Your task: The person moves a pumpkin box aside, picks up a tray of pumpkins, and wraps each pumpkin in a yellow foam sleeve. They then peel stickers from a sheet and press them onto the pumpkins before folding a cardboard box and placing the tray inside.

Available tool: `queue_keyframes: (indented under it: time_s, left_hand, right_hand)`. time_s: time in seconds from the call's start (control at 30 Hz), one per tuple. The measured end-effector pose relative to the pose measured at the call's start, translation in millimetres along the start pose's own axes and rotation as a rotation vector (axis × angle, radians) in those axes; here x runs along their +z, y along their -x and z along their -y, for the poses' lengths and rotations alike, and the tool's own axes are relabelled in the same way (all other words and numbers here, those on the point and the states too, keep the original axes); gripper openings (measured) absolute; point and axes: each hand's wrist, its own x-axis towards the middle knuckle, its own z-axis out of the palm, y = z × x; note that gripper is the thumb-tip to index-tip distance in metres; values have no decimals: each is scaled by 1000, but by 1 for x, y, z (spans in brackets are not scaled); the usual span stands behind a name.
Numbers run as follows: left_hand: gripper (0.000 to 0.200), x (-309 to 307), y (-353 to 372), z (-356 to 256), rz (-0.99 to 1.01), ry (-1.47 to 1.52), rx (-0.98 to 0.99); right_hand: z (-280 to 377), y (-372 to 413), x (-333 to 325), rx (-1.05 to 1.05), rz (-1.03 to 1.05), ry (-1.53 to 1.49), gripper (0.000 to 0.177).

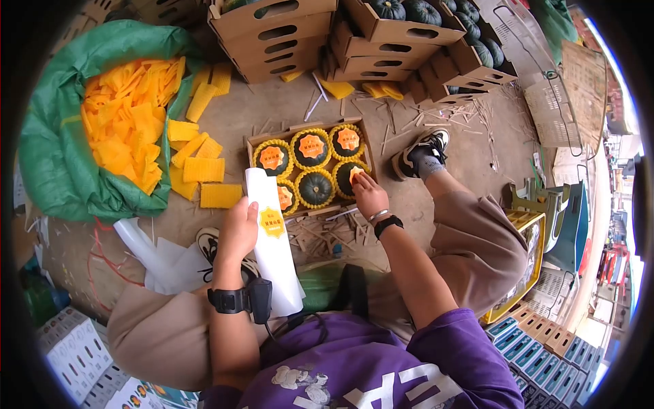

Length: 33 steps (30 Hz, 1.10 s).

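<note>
My left hand [238, 228] is closed around a white roll of sticker backing [279, 266], which carries an orange label [272, 223] with printed characters. The roll's upper end overlaps the left side of a cardboard box [368, 146]. Inside it, several dark green pumpkins [316, 188] sit in yellow foam nets. Most bear orange stickers [311, 146]; the front middle one shows bare skin. My right hand [370, 195] has its fingertips together on an orange sticker [355, 175] at the front right pumpkin [346, 178], partly covering it.
A green sack [54, 150] of yellow foam nets [129, 123] stands at left, with more nets [204, 170] on the floor. Stacked cartons [272, 44] and pumpkin-filled boxes [409, 34] stand behind. A yellow crate [535, 252] is beside my right leg. Cardboard scraps [327, 238] litter the floor.
</note>
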Motion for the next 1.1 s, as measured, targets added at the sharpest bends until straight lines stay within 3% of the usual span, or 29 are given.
queue_keyframes:
  time_s: [0.13,0.2,0.23,0.27,0.33,0.37,0.47,0.63,0.67,0.73,0.8,0.87,0.9,0.93,1.0,1.07,1.1]
  left_hand:
    - [25,0,-4,3,-23,7,48]
    - [25,3,-4,1,-4,35,39]
    - [25,3,-4,1,11,63,33]
    - [25,4,-4,0,13,60,26]
    - [25,4,-6,-2,38,4,31]
    - [25,4,-7,-2,38,4,29]
    - [25,6,-9,-2,25,27,24]
    - [28,5,-17,6,-47,32,30]
    - [28,2,-16,1,-71,32,29]
    - [34,3,-12,-10,-299,-5,30]
    - [47,3,-9,-9,-355,-110,20]
    - [49,1,-1,-18,-342,-128,-22]
    - [49,4,2,-17,-341,-122,1]
    - [50,7,2,-13,-342,-110,32]
    - [51,15,0,5,-347,-117,107]
    - [54,6,4,-7,-407,6,338]
    - [58,-12,16,-18,9,138,-45]
  right_hand:
    - [-3,-9,-9,8,64,-90,13]
    - [13,-25,-26,312,251,-177,29]
    - [13,-30,-22,389,292,-225,52]
    - [15,-31,-16,390,298,-230,52]
    - [17,-32,-2,351,177,-167,70]
    - [18,-33,5,369,272,-139,80]
    - [28,-29,10,312,294,34,78]
    - [15,-29,9,133,422,76,64]
    - [17,-30,5,138,445,69,62]
    - [22,-32,1,160,440,89,62]
    - [52,-46,-23,302,655,232,60]
    - [101,-62,-70,294,375,-6,55]
    - [122,-65,-90,152,102,-289,51]
    - [141,-67,-107,-18,7,-591,50]
    - [180,-59,-131,-170,204,-850,52]
    - [195,-48,-118,-106,116,-785,44]
    - [192,-47,-113,-44,169,-793,39]
